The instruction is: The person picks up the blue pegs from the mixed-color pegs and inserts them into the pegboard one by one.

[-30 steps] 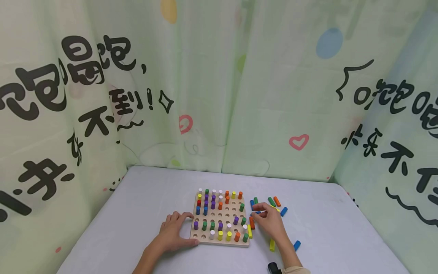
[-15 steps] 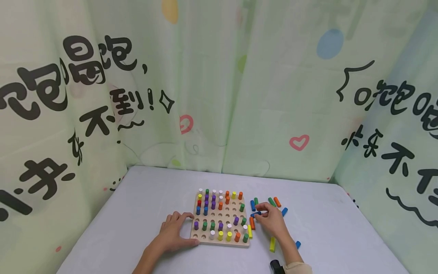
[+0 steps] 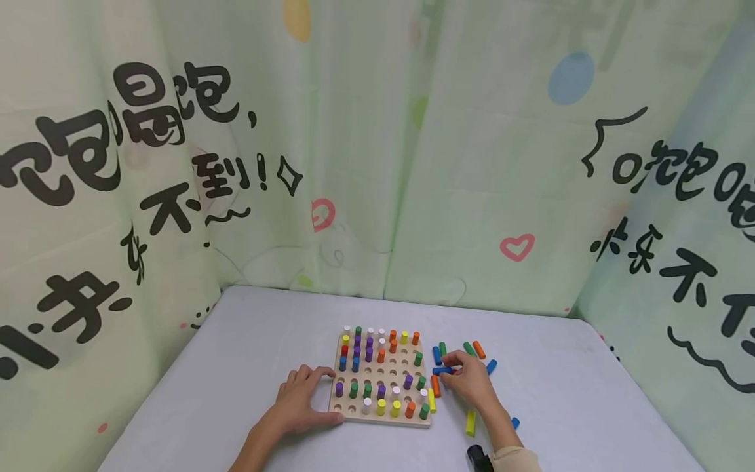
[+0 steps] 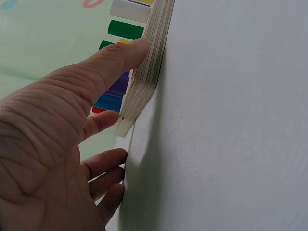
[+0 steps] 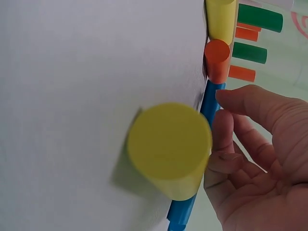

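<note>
My left hand [image 3: 297, 401] holds the near left corner of a wooden pegboard [image 3: 389, 421], thumb on the front edge, index fingertip at the left side. The other left fingers curl loosely beside it. Coloured pegs stand in many of the board's holes; bare holes show mostly in the middle rows. To the right, my right hand [image 3: 472, 383] pinches a blue peg [image 3: 440, 371] at its right end with thumb and index finger, low over the table. In the right wrist view this peg [image 5: 209, 102] lies just behind an orange peg [image 5: 216, 58].
Loose pegs lie around the right hand: a yellow peg [image 3: 432, 400] along the board's side, another yellow peg [image 3: 470, 423] nearer, green and orange ones behind. A black object [image 3: 479, 457] sits by the right wrist. Printed curtains [image 3: 389, 196] close off the table's back and sides.
The blue peg at my right fingertips has swung from slanted to nearly level and shows more of its length. My left hand and the pegboard stay put; the whole view shifts slightly.
</note>
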A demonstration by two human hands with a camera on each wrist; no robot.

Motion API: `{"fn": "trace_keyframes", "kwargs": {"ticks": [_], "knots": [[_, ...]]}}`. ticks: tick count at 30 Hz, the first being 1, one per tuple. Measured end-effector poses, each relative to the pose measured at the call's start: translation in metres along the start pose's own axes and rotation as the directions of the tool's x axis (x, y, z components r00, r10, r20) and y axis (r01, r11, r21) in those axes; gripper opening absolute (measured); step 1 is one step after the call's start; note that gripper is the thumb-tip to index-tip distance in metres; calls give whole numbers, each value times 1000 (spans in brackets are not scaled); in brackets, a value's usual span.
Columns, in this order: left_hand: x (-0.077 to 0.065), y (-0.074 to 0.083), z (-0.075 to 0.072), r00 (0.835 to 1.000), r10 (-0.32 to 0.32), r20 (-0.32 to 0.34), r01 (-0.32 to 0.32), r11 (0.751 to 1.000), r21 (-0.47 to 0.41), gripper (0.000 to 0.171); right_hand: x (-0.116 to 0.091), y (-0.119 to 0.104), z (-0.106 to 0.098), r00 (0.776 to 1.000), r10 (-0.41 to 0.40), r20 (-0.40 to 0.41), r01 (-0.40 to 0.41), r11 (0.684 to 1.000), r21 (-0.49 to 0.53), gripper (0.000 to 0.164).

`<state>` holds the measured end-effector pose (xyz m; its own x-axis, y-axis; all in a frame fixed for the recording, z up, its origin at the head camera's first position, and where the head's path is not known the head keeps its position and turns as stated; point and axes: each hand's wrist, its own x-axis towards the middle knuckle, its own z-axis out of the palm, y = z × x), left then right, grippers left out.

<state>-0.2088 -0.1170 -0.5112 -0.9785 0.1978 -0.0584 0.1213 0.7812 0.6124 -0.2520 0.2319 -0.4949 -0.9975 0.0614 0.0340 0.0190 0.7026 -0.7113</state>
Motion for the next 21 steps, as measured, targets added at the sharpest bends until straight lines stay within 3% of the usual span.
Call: {"fn": "trace_keyframes", "kwargs": {"ticks": [21], "knots": [[0, 1, 1, 1000, 1, -4, -1, 1000, 2, 79, 0, 0, 4, 999, -38, -7, 36, 992, -117, 23]]}}
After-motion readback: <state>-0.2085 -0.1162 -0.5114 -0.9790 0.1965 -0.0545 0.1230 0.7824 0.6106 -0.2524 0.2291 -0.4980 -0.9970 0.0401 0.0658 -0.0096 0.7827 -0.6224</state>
